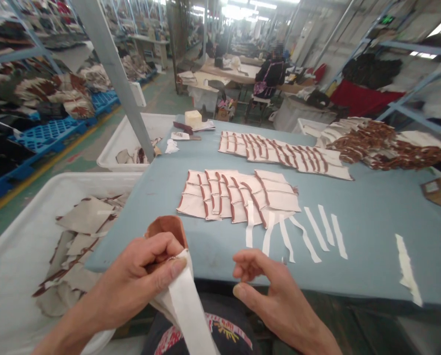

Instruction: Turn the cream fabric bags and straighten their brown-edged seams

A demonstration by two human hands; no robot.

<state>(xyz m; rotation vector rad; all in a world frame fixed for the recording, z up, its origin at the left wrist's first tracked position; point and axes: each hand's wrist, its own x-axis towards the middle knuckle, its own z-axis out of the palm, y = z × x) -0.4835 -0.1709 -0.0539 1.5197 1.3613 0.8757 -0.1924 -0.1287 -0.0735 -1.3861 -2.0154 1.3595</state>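
My left hand (146,276) pinches a fabric piece with a brown part (168,228) showing above the fingers. A wide white strip (192,305) hangs from the same grip, down toward my lap. To the right, my right hand (270,291) hovers at the table's front edge, fingers curled but apart, with nothing in them. Just beyond it, several narrow white strips (309,229) lie side by side on the table. Some of them overlap a row of cream fabric pieces (216,195) with brown edging. The underside of the held piece is hidden.
A blue-green table (371,207) spans the front. Farther back lie a second row of cream pieces (279,150) and a brown-and-cream heap (383,143). White bins (39,222) with fabric stand left, beside a metal post (117,74). A person (272,74) sits at a far table.
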